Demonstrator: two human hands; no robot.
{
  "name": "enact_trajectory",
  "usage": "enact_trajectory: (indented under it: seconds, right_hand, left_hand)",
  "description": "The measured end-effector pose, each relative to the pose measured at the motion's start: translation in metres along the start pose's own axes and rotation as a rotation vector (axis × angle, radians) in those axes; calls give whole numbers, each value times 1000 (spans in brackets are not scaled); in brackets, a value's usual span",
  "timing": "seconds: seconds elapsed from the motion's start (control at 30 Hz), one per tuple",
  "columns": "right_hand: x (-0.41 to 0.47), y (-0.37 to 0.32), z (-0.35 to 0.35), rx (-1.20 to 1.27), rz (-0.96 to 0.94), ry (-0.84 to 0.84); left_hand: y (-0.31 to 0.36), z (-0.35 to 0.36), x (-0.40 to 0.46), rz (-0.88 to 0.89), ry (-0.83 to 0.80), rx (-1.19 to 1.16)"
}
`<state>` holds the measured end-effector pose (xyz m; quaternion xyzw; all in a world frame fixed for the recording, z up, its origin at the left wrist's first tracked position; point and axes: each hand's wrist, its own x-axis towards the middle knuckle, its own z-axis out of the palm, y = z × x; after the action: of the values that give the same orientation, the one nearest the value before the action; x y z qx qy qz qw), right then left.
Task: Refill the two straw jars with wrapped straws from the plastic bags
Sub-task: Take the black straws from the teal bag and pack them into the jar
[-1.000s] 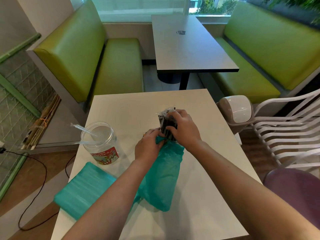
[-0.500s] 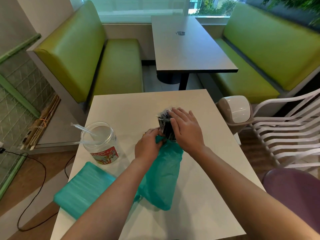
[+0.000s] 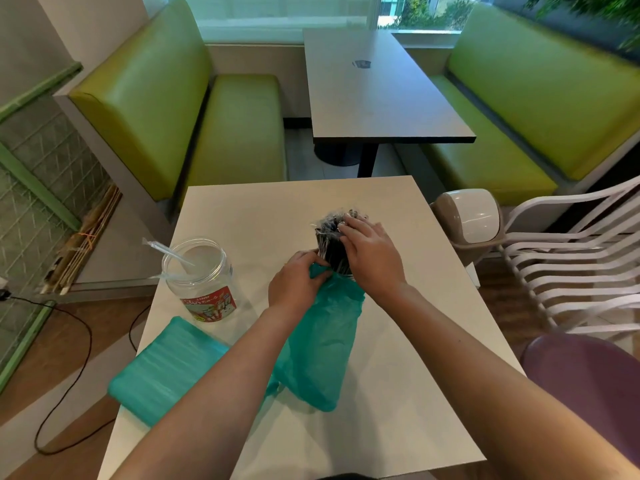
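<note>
A bundle of black wrapped straws [image 3: 329,239] stands upright in a jar mostly hidden behind my hands at the middle of the white table [image 3: 263,209]. My right hand [image 3: 372,252] lies over the bundle's right side with its fingers stretched out against the straws. My left hand [image 3: 294,282] pinches the top of a crumpled teal plastic bag [image 3: 322,348] right beside the bundle. A second clear jar [image 3: 201,275] with a red label stands open at the left, holding a couple of clear wrapped straws [image 3: 166,249]. Another teal bag [image 3: 166,368], flat and full, lies at the near left corner.
A small swing-lid bin [image 3: 467,218] stands just off the table's right edge, with stacked white plastic chairs [image 3: 571,258] and a purple seat [image 3: 588,382] behind it. Green benches and a dark table [image 3: 377,91] are beyond. A black cable [image 3: 79,341] runs on the floor at left.
My right hand has loosened from a curled grip on top of the straw bundle to flat, extended fingers along its side. My left hand stays on the teal bag.
</note>
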<state>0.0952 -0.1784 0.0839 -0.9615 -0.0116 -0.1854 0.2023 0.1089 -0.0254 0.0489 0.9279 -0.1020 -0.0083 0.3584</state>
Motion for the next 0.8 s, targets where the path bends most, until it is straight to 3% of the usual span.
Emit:
enact_trajectory:
  seconds: [0.17,0.27,0.43,0.57,0.67,0.8]
  right_hand:
    - [-20,-10,-14,-9,11,190]
    - [-39,-16,-14,52,32,207]
    - [-64,-21,-4,356,108,-52]
    - [-69,-22,-2,292,120,-263]
    - [-66,-20,3,355,297,-354]
    - [-61,-16,-2,699,515,-462]
  left_hand:
    - [-2,-5,-2,-15,-5,-98]
    - [-2,-9,-5,-55,7,-126]
    - [0,-16,-10,-129,-26,-342]
    - [5,-23,-18,-151,-112,-546]
    - [11,-29,-28,-150,-205,-721]
    - [3,-33,-37,-154,-282,-776]
